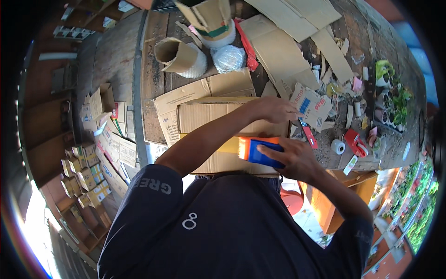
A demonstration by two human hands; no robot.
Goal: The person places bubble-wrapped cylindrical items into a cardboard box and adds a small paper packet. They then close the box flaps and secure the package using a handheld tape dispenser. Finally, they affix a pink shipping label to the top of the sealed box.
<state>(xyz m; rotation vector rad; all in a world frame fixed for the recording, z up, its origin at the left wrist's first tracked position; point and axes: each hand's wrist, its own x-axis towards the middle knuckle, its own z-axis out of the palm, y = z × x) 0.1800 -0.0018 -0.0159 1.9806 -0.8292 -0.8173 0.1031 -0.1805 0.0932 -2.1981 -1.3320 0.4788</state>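
Observation:
A brown cardboard box [209,122] sits at the table's near edge, against my body. My right hand [292,158] grips a blue and orange tape dispenser [264,153] over the box's near side, where a yellowish strip of tape [226,145] shows. My left forearm crosses over the box. At the box's right end, my left hand [275,110] rests with fingers stretched out to the right, holding nothing I can see. Close to those fingertips lie a torn printed cardboard piece [312,106] and a red and blue cutter [308,134].
Flat cardboard [274,49] covers the back. Cardboard rolls [179,55] and a bubble-wrapped bundle [228,58] stand at back left. On the right are scraps, a white roll [338,146], a red tape dispenser [356,142] and potted plants [395,104]. Small boxes [88,174] fill the left.

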